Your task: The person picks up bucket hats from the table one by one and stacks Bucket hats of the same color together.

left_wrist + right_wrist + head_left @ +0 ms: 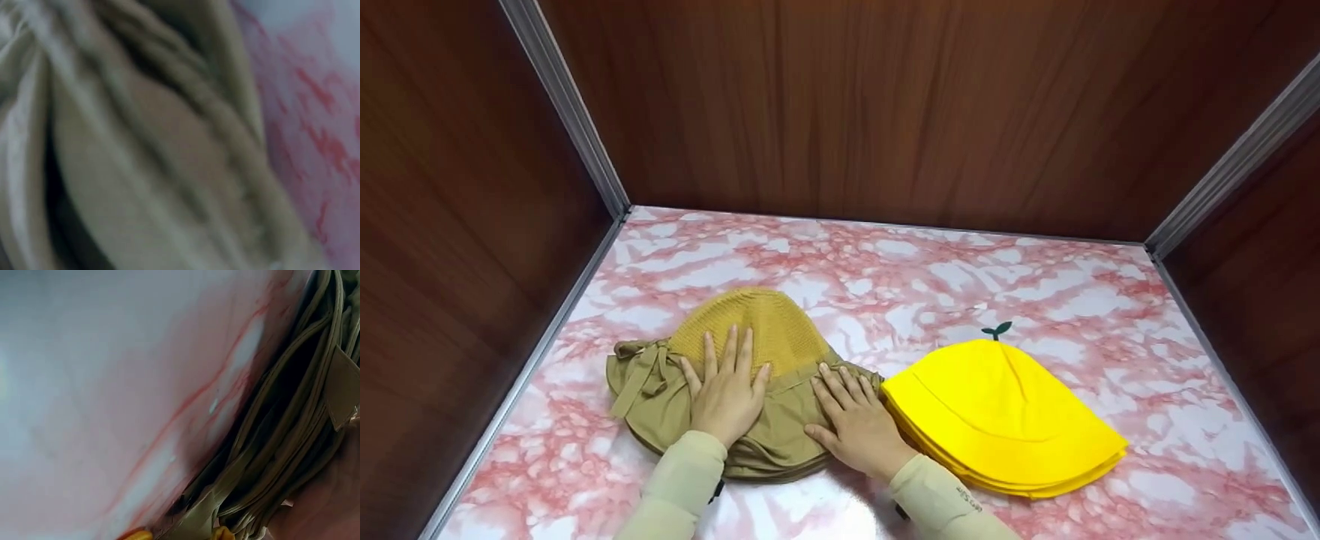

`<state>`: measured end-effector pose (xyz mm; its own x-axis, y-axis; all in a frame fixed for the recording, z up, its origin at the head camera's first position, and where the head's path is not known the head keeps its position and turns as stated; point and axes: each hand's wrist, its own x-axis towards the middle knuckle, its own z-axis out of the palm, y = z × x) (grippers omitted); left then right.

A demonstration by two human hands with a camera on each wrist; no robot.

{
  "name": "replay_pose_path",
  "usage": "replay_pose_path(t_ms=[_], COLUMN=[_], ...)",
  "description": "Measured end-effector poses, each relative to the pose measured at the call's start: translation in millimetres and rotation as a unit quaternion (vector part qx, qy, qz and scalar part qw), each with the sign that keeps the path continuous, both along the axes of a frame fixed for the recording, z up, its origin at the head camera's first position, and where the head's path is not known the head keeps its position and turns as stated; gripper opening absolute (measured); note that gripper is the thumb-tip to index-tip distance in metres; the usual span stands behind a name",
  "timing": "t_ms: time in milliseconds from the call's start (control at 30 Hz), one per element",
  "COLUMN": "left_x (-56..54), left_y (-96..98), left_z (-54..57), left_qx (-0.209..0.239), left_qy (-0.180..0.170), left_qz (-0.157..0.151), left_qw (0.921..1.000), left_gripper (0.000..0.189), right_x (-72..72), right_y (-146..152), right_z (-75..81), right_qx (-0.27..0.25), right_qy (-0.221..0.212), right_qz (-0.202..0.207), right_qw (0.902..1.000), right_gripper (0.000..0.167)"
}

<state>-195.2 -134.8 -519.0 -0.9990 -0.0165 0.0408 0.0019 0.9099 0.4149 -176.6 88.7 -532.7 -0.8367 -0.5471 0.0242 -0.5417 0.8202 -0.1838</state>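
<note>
An olive sun hat [787,442] with a mustard knitted crown and a side bow lies flattened on the table. Its layered brim edges [292,416] show close up in the right wrist view, looking like several folds or stacked brims. My left hand [727,409] rests on the hat where crown meets brim, fingers straight and spread. On the brim's right side my right hand [859,427] lies with extended fingers. Just right of that hand is a folded yellow bucket hat [997,420] with a green sprout on top; its edge shows several layers.
A pink-and-white marbled table [885,262] carries both hats. Dark wood panels [847,112] enclose it at the back and on both sides, with metal strips [577,112] along the corners.
</note>
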Motion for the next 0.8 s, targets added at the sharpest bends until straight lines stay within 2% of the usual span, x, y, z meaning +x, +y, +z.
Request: replay_pose_path(t_ms=[300,567,800], left_x=[0.5,1.1,0.1], left_y=[1.1,0.0,0.4], left_z=[-0.1,1.4,-0.3], left_qx=[0.001,-0.002,-0.001], left_qy=[0.008,-0.008,0.009], left_qz=[0.002,-0.001,0.003], left_qw=[1.0,1.0,1.0], left_gripper=[0.065,0.067,0.066], right_x=[-0.9,-1.1,-1.6], right_y=[0.8,0.7,1.1], right_z=[-0.2,-2.2,-0.8], right_qx=[-0.012,-0.016,-0.032], right_qy=[-0.004,-0.002,-0.008], right_qz=[0.003,0.004,0.004], right_qw=[0.9999,0.9999,0.9995], right_gripper=[0.067,0.067,0.067])
